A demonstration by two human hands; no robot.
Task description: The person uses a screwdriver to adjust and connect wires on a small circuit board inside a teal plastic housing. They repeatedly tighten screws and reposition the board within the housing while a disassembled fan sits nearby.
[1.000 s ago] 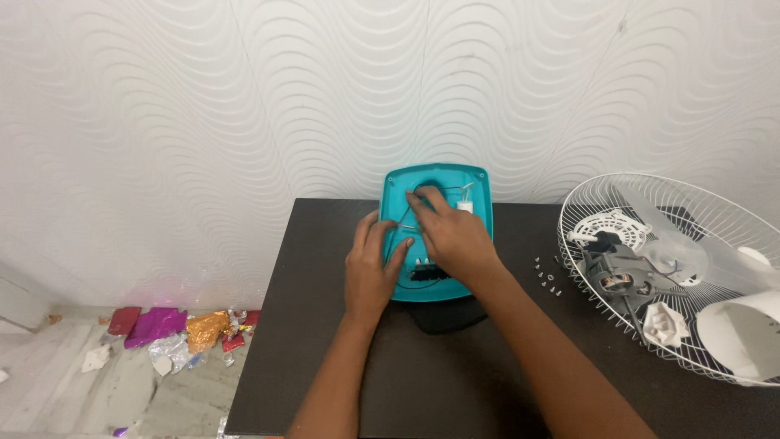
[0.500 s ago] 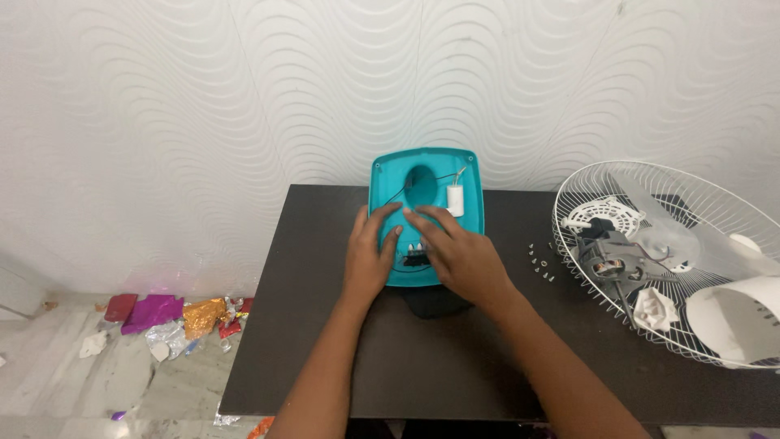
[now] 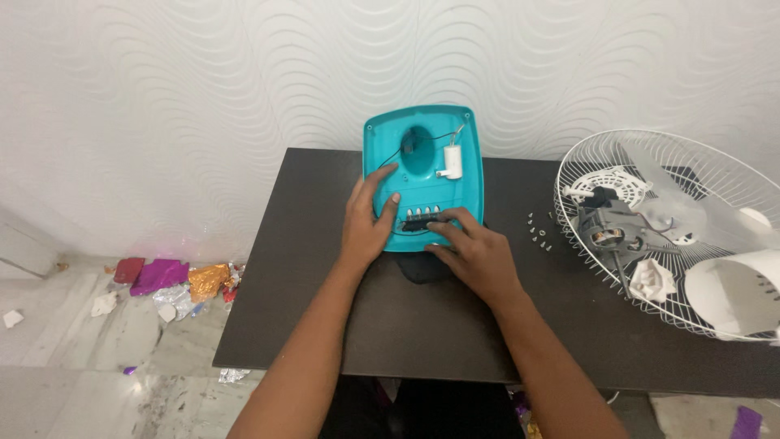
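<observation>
**Teal fan base, underside up, both hands on it**

Item 1. Teal plastic base (image 3: 422, 175): I see it lying on the dark counter (image 3: 325, 309), near the back edge by the patterned white wall (image 3: 203, 81). Its hollow underside faces up. Inside it sit a small white cylinder part (image 3: 453, 161) with thin wires and a dark switch strip (image 3: 418, 219) along its near edge. A black piece (image 3: 422, 268) shows from under the near edge.

Item 2. My left hand (image 3: 367, 221): fingers spread and laid flat on the left part of the base, closed on nothing.

Item 3. My right hand (image 3: 475, 252): fingertips touching the switch strip at the near edge of the base. Fingers slightly curled; I cannot tell whether they pinch anything.

Item 4. White wire fan guard (image 3: 666, 236): lies on the right of the counter, well apart from the base. It holds a motor unit (image 3: 605, 223), a crumpled white wad (image 3: 650, 280) and a white housing (image 3: 731, 293).

Item 5. Small screws (image 3: 538, 232): loose on the counter between base and guard.

Item 6. Coloured foil scraps (image 3: 166, 276): on the floor, left of the counter.
</observation>
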